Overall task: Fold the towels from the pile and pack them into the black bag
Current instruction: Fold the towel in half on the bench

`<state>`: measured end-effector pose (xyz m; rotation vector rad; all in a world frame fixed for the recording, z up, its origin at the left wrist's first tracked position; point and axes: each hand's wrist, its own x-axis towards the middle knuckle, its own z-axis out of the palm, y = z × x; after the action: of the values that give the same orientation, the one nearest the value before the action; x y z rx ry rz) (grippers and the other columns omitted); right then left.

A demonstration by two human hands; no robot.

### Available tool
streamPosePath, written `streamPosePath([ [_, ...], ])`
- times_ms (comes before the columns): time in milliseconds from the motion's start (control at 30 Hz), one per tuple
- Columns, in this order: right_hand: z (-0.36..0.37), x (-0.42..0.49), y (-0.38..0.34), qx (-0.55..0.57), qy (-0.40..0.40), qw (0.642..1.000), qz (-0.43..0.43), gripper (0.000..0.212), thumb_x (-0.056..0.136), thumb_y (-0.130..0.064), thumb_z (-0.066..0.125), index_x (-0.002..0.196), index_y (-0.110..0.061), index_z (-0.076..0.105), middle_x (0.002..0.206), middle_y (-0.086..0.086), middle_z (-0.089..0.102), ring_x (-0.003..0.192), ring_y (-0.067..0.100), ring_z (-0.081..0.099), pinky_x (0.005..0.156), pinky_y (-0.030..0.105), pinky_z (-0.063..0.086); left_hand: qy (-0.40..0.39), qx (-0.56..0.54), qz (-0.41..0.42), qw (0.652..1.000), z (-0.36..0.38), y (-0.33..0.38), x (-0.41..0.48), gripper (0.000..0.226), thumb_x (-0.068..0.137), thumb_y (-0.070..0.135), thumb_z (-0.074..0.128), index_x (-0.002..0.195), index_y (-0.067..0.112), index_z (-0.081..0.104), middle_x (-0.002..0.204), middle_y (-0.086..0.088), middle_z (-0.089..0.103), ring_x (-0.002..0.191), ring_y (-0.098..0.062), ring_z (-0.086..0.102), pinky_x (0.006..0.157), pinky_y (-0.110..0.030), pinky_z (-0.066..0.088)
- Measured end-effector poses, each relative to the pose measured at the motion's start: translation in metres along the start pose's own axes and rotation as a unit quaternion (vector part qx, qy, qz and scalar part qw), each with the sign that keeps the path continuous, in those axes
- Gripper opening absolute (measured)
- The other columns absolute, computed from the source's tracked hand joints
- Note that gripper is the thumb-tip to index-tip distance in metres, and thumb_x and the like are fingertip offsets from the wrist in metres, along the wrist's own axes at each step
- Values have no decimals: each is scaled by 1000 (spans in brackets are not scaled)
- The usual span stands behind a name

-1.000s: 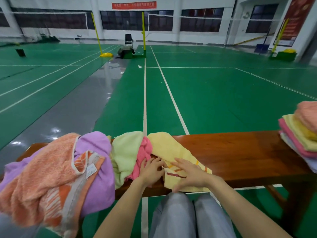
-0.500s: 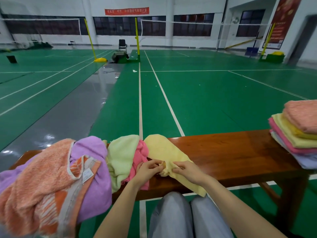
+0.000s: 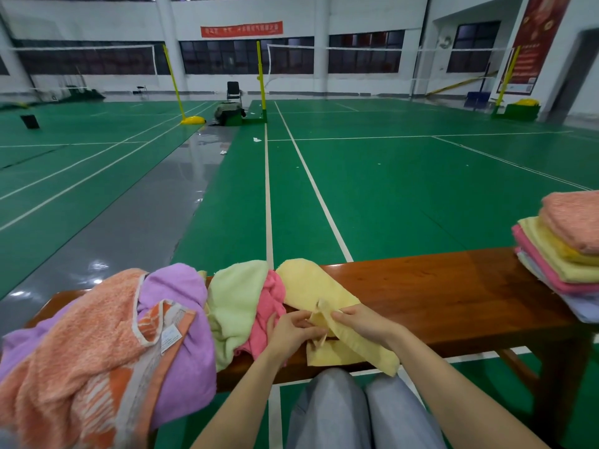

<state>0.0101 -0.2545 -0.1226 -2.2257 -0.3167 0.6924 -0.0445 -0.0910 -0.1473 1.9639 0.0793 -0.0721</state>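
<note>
step: finding an edge to fold | yellow towel [image 3: 311, 286] lower centre on surface [image 3: 437, 286] | left hand [image 3: 288, 332] and right hand [image 3: 363, 322] each grip its bunched edge | pile [image 3: 107, 335] lower left | folded stack [image 3: 564, 251] right | bag unseen

A yellow towel [image 3: 311, 286] lay crumpled on the bench, its near edge hanging over. Beside it sat the unfolded pile [image 3: 129, 335]; folded towels [image 3: 564, 247] were stacked far right.

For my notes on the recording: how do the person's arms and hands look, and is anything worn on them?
Both forearms are bare as far as the frame shows; no sleeve is visible. The left hand and the right hand wear no glove, and no ring, watch or bracelet shows. Grey trousers cover the knees below.
</note>
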Motion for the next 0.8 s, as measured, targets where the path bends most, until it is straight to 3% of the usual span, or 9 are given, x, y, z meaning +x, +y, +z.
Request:
streamPosePath([
  [67,2,0,1,-11,0,1000,-14,44,100,-39,36,132,-14,54,131,1,52,120,18,45,95,27,34,24,6,9,1000,2,-1,0,18,82,21,69,100,20,69,82,12,67,81,9,56,95,1,17],
  [133,3,-2,1,-8,0,1000,-20,44,100,-38,36,134,-14,52,133,2,51,121,18,45,94,26,34,27,7,-7,1000,2,2,-2,29,81,20,70,110,16,66,85,12,64,84,6,54,79,13,20],
  [167,3,-1,2,-1,1,1000,-16,44,100,-38,36,132,-14,53,132,2,52,119,18,46,94,27,35,33,9,-2,999,3,0,0,34,79,26,73,112,22,64,86,13,64,89,4,53,88,8,23],
  [233,3,-1,2,18,3,1000,-3,44,100,-40,36,129,-14,57,129,4,54,116,19,48,95,30,37,58,47,14,997,4,-4,1,39,72,41,75,107,40,58,87,21,62,95,5,49,110,-24,20],
  [400,5,-7,-2,56,-12,998,-34,49,92,-49,48,129,-17,53,122,-5,53,111,12,47,88,25,40,141,114,-6,983,9,2,11,18,86,22,59,100,22,72,95,8,71,96,-11,57,103,-36,33],
  [533,18,-9,-3,-167,52,984,-38,80,62,-62,72,126,-26,40,118,-6,56,106,18,53,92,41,43,126,68,-1,990,0,12,22,16,87,19,59,86,16,74,84,2,72,84,-16,63,85,-36,50],
  [600,20,-3,0,-196,108,972,-69,58,76,-43,67,124,-24,41,115,-3,59,104,22,56,88,42,46,111,80,17,990,-5,18,25,21,88,24,60,71,17,70,68,3,65,69,-15,57,72,-33,47],
  [700,2,-1,0,-25,200,973,-113,13,87,-17,58,100,-22,59,95,-7,63,92,14,59,80,29,52,102,78,35,991,-13,25,28,42,85,35,64,50,20,47,48,7,38,49,-10,33,55,-27,28],
  [800,-25,-9,-3,83,211,967,-118,8,91,-15,57,87,-21,62,85,-8,61,84,10,59,69,17,47,85,87,47,991,-21,32,31,36,82,41,66,57,17,55,51,8,41,48,-8,33,51,-21,26],
])
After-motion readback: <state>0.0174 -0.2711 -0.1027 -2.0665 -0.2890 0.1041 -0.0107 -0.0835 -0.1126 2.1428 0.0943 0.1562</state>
